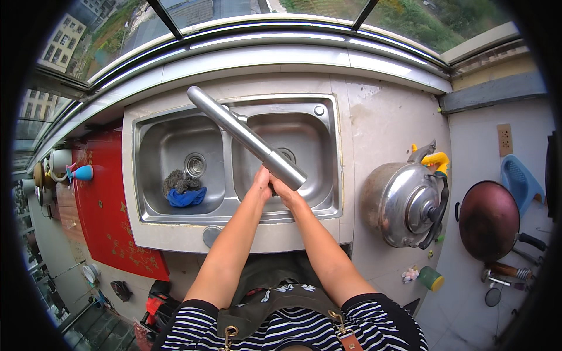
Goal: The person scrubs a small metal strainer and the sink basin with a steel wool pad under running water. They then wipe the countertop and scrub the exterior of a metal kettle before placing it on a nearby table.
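Observation:
My left hand and my right hand are close together over the right sink basin, just under the spout end of the brushed-metal faucet. The spout partly covers the fingers. A small dark thing shows between the hands, too hidden to name. Whether either hand grips it cannot be seen. In the left basin a grey scouring-type pad lies beside a blue cloth, near the drain strainer.
A large metal kettle stands on the counter to the right. Beyond it a wok and a blue plastic rack hang at the wall. A red patterned surface with a blue spray bottle lies left of the sink.

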Demonstrator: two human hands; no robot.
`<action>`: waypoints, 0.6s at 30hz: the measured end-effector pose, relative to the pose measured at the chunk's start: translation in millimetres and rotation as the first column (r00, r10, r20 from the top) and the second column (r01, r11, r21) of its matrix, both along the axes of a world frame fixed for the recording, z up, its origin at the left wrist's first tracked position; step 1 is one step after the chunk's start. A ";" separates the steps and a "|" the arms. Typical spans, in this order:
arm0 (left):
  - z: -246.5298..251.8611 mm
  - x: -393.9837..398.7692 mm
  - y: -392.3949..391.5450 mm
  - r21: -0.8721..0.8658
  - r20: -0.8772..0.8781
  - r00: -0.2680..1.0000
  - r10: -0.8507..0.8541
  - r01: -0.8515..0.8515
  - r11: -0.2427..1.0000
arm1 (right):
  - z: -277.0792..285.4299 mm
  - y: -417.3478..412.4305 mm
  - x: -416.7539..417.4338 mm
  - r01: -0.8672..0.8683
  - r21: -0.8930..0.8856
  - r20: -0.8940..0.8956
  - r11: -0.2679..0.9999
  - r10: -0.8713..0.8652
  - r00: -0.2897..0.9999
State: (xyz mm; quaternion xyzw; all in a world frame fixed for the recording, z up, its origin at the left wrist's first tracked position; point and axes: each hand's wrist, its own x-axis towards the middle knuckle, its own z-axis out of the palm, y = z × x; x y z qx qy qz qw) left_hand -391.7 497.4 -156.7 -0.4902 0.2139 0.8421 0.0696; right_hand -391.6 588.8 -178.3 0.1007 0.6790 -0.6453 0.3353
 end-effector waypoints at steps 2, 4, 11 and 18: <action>-40.9 9.3 -22.1 0.072 -0.172 0.985 0.002 0.011 0.997 | -33.3 -10.6 -12.6 0.009 -0.021 0.009 1.000 -0.009 1.000; -47.1 17.8 -22.7 0.003 -0.210 0.976 0.063 -0.064 0.998 | -15.3 -7.6 -37.7 0.162 -0.222 0.387 0.961 -0.066 0.920; -81.9 16.5 -33.4 0.233 -0.252 0.928 0.276 -0.218 0.948 | 17.8 -22.9 -6.3 -0.087 -0.154 -0.182 0.984 0.058 0.982; -28.4 0.0 17.7 0.621 -0.567 0.680 0.465 -0.018 0.784 | -8.9 -21.5 -39.7 0.044 0.412 -0.495 0.910 0.183 0.850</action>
